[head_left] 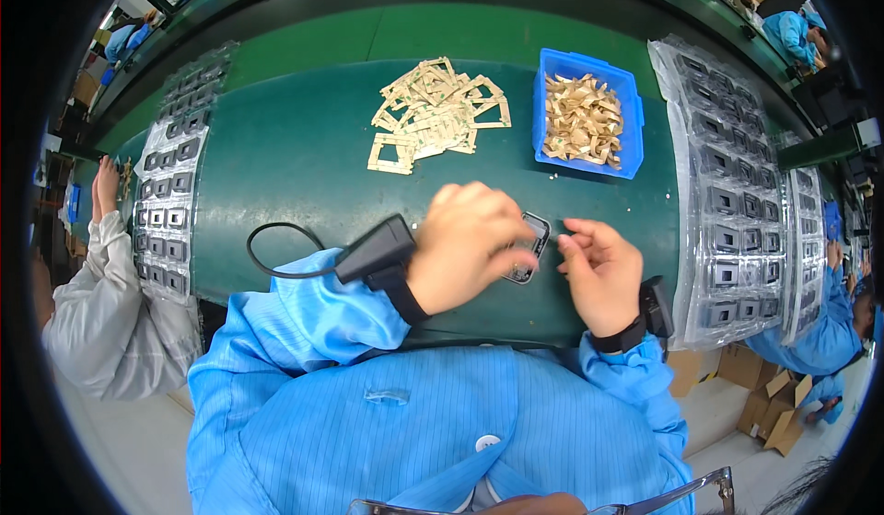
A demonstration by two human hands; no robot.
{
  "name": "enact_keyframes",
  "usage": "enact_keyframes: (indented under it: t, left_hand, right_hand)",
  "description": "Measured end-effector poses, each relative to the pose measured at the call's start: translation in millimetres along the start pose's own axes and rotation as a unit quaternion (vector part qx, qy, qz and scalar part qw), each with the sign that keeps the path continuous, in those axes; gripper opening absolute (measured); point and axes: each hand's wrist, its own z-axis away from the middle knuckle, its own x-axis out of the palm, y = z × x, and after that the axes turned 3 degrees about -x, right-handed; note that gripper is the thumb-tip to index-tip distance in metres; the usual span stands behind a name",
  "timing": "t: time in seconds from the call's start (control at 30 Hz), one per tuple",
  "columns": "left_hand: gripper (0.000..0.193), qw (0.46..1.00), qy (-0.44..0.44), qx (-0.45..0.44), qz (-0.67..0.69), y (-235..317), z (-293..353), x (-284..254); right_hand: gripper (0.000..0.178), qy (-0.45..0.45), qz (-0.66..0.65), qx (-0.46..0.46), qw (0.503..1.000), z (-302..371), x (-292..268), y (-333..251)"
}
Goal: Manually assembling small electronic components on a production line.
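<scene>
Along the left edge of the worktop [304, 147], clear trays [166, 201] of grey pieces are laid in rows, presumably so the pieces stay apart. Toward the far edge, around the middle, tan cut-out frames [440, 115] are heaped loosely, probably for easy picking. The left hand [470, 248] is bent over the rimmed dark part [532, 255]; its fingers are curled and blurred, so whether the part is gripped cannot be told. That part is placed nearer the near edge, between both hands, likely for access from either side. Tan strips [585, 119] are contained in a blue bin [632, 133] toward the far right corner, probably against scattering. The right hand [603, 266] is held just right of the part, fingers half bent; whether anything thin is pinched cannot be told. The right edge is lined with more clear trays.

Surface: dark green, lightly specked. Room: a white-clad co-worker [110, 331] is seen at left, blue-clad ones [787, 36] at right, cardboard boxes [778, 409] on the floor.
</scene>
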Motion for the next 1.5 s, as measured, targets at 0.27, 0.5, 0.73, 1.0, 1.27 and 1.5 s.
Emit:
enact_keyframes:
  t: [0.27,0.5,0.73,1.0,1.27,1.5]
  left_hand:
    - [0.036,0.991,0.048,-0.128,0.010,-2.3,-2.0,16.9]
    - [0.031,0.980,0.087,-0.120,-0.136,7.5,-13.2,37.2]
    - [0.027,0.986,0.135,-0.069,-0.069,-2.6,-12.0,46.8]
    - [0.013,0.974,0.077,-0.113,0.178,15.4,-74.8,-34.5]
    - [0.012,0.873,0.057,-0.153,0.459,-8.9,-121.2,-19.9]
    - [0.010,0.871,0.211,-0.164,0.413,-18.1,-119.7,-3.6]
  right_hand:
    - [0.022,-0.003,0.059,-0.024,0.998,4.2,18.8,-2.4]
    - [0.011,-0.009,0.226,-0.117,0.967,-11.1,27.6,-10.8]
    - [0.018,0.017,0.367,-0.179,0.913,-15.5,27.1,-9.9]
    - [0.026,-0.100,-0.194,-0.053,0.974,-51.8,-17.5,-54.0]
    - [0.017,0.010,-0.255,-0.123,0.959,-89.9,-16.1,-48.9]
    - [0.015,0.058,-0.218,-0.200,0.954,-80.2,1.9,-32.4]
